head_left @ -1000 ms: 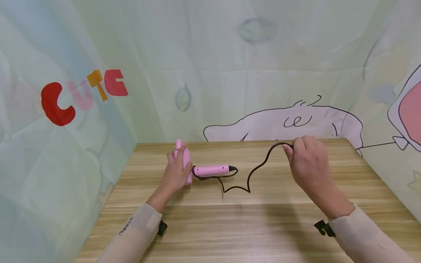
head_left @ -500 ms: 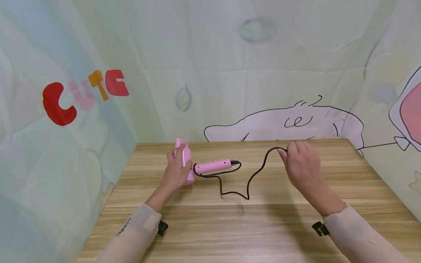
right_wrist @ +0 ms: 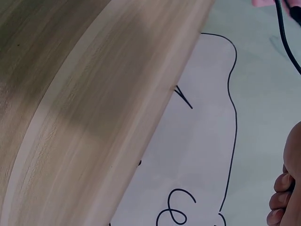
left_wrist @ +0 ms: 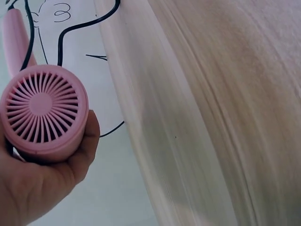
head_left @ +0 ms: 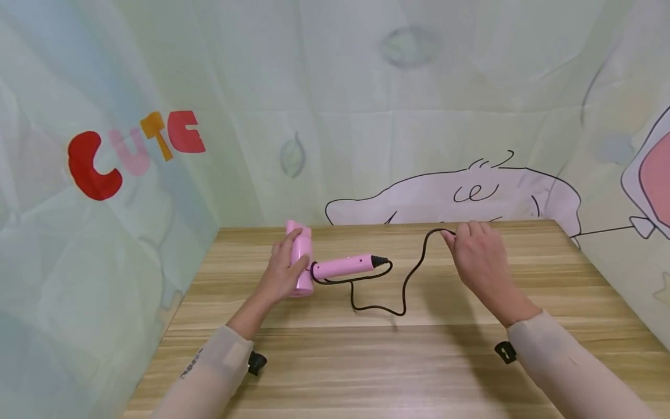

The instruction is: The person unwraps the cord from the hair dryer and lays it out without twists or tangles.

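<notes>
A pink hair dryer (head_left: 342, 266) is held over the left half of the table, its handle pointing right. My left hand (head_left: 282, 267) grips the barrel, fingers and thumb curled round it. Seen from the left wrist, the round slotted grille (left_wrist: 41, 104) faces the camera, with the palm beneath. A black cord (head_left: 378, 308) leaves the handle's end, loops back round the handle near the barrel, then sags and rises to the right. My right hand (head_left: 481, 256) grips the cord, its fingers curled; the cord's far end is hidden. The right wrist view catches only part of that hand (right_wrist: 287, 188).
The wood-grain table (head_left: 392, 372) spreads below both hands. A pale printed cloth (head_left: 356, 116) hangs close behind its far edge and along both sides, with cartoon drawings and "CUTE" lettering (head_left: 94, 166).
The right hand has moved left with the cord. The left hand has shifted slightly right and turned the dryer, so the handle now tilts up toward its cord end. The cord's sagging part has changed shape.
</notes>
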Demonstrator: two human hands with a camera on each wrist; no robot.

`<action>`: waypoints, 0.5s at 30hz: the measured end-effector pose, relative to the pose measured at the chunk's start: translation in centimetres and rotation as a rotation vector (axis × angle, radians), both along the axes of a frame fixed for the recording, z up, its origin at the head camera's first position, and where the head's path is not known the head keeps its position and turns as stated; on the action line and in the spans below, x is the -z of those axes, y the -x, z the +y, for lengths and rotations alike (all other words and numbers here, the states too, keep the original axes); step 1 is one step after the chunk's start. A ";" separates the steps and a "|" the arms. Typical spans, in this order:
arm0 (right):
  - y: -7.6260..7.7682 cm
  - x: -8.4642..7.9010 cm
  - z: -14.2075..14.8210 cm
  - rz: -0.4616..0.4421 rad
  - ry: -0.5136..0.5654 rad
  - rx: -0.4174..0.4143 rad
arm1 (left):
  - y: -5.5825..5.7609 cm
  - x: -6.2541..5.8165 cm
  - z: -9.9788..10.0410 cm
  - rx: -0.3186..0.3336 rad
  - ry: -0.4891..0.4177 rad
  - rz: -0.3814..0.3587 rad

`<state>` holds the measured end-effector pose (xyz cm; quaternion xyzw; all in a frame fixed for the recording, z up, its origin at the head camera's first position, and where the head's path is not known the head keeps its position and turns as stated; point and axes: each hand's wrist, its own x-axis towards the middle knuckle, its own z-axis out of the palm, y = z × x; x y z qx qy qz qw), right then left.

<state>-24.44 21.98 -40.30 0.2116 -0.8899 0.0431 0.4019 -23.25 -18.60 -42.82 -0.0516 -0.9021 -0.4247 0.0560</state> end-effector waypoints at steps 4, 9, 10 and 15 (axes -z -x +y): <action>0.7 0.1 0.0 -0.038 -0.025 0.053 | 0.0 -0.1 0.0 0.042 -0.028 -0.018; 1.5 0.1 0.1 -0.056 -0.027 0.098 | -0.2 -0.2 -0.1 0.114 -0.032 -0.021; 1.6 0.1 0.1 -0.057 -0.025 0.102 | -0.2 -0.1 -0.1 0.127 -0.035 -0.023; 2.0 -0.1 0.0 -0.075 -0.015 0.130 | -0.4 -0.2 0.0 0.186 -0.038 -0.043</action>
